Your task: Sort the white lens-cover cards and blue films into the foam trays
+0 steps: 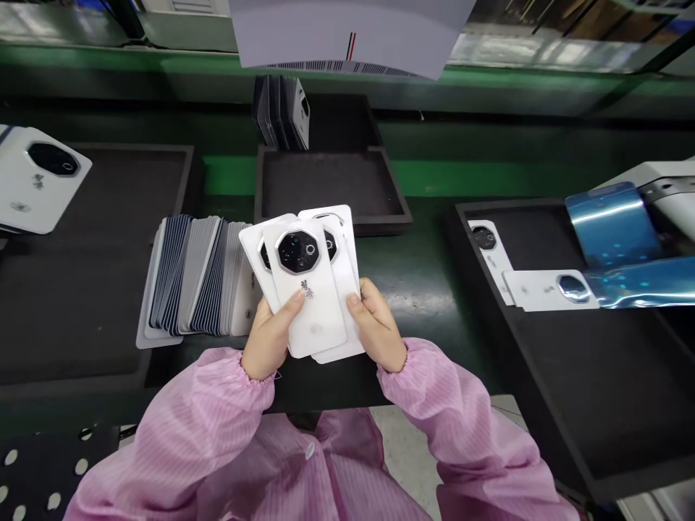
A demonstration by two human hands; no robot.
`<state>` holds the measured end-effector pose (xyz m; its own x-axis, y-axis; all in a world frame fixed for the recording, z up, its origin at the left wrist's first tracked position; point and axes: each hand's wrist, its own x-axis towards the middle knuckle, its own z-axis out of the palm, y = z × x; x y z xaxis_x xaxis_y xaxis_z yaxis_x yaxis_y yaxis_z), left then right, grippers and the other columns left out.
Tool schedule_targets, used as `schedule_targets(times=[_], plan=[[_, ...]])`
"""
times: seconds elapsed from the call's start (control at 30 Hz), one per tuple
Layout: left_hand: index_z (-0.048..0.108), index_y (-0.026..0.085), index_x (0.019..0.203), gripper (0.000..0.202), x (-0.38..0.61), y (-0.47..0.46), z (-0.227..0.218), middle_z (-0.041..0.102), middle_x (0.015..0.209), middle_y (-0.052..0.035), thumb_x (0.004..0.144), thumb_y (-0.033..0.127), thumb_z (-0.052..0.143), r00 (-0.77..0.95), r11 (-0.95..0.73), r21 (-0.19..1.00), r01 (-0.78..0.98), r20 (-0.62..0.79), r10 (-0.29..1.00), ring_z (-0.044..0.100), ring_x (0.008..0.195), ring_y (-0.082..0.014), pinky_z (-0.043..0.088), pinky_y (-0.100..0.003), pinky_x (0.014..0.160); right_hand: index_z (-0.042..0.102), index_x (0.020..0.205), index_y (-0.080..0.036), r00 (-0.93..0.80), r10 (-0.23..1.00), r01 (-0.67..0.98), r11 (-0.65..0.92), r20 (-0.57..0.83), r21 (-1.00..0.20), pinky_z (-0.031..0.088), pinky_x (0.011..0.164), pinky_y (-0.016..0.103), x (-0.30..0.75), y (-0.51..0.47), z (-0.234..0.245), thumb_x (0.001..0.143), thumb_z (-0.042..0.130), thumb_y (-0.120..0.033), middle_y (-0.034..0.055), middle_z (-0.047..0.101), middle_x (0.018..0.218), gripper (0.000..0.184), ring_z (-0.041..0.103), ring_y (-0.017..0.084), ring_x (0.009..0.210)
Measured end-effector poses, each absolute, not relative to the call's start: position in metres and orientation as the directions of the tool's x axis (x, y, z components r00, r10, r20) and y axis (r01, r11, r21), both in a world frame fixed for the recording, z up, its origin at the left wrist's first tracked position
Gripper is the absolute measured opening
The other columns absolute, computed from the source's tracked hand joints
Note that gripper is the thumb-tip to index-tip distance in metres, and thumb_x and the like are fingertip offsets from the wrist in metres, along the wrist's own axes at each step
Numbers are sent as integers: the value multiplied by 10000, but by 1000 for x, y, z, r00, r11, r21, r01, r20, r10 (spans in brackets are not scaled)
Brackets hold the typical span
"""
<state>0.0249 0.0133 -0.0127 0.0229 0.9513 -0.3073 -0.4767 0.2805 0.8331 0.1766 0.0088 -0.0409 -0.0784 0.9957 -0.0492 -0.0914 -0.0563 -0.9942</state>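
Several white phone back covers (320, 318) are fanned out between my two hands, above the dark bench. Each shows a black octagonal camera area, and the front one has dark lettering under it. My left hand (270, 336) grips the left side of the fan, its thumb lying on the front cover. On the right edge, my right hand (377, 325) pinches the covers with its thumb in front. Close to my left hand leans a long row of stacked covers (198, 278), white and dark blue edges showing. How many covers I hold cannot be made out.
A black tray (331, 184) behind my hands holds upright covers (282, 112). Another black tray (179, 174) lies left, with white covers (43, 177) at its far side. The right tray (521, 362) carries two white covers (548, 289) and blue film (619, 224). A printed sheet (352, 36) hangs above.
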Motion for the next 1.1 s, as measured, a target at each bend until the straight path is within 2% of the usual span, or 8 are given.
schedule_targets(times=[0.27,0.47,0.57,0.67,0.83,0.93,1.0,1.1], plan=[[556,203,1216,478,28,14,-11,679,1103,-92,755,242,673,164,375,767,-521,-341,926,635,995,-269,515,-387,863,515,914,-232,-96,993,-201,-84,-66,-976,434,703,270,173,5,-39,881,478,-390,-14,566,819,166,541,138,762],[565,202,1209,489,26,10,-10,697,1059,-90,737,242,690,186,399,732,-553,-358,915,639,981,-279,504,-415,876,512,902,-229,-98,993,-130,-82,-70,-988,428,651,257,173,1,-36,888,453,-414,-11,543,799,194,523,132,726],[583,197,1185,471,24,9,-9,704,1038,-91,730,247,696,196,415,713,-565,-372,907,637,986,-282,503,-418,877,507,839,-221,-68,995,-57,-77,-73,-995,404,626,243,173,2,-36,906,421,-402,-19,515,758,211,490,117,684],[616,176,1132,431,21,9,-7,711,1012,-99,719,256,706,227,426,699,-574,-364,903,645,967,-287,510,-416,863,513,861,-224,-68,996,-36,-68,-66,-997,402,637,242,173,2,-36,908,421,-391,-15,529,775,197,497,121,712],[663,143,1000,288,19,8,-7,714,989,-110,733,246,693,289,456,699,-551,-353,890,658,930,-280,537,-388,807,529,917,-230,-109,993,-61,33,39,-998,423,610,248,173,0,-36,919,374,-408,-7,560,767,236,509,125,668],[664,153,967,269,18,7,-8,722,960,-101,715,235,711,276,452,714,-535,-359,892,673,887,-267,551,-370,765,527,971,-225,-146,987,-60,53,62,-997,454,585,259,173,-1,-34,862,481,-438,5,600,785,243,551,143,665],[666,161,958,293,18,6,-9,727,942,-98,685,239,737,262,446,721,-530,-361,895,678,871,-268,555,-367,750,528,968,-221,-141,990,-28,22,25,-999,473,589,261,172,-1,-33,807,584,-390,9,621,805,240,582,154,686],[670,160,959,332,18,6,-9,724,952,-114,677,320,740,257,448,709,-545,-367,894,667,910,-288,542,-401,796,539,968,-218,-135,991,-18,20,23,-1000,485,608,272,172,-2,-31,819,575,-333,13,635,812,191,598,160,697]])
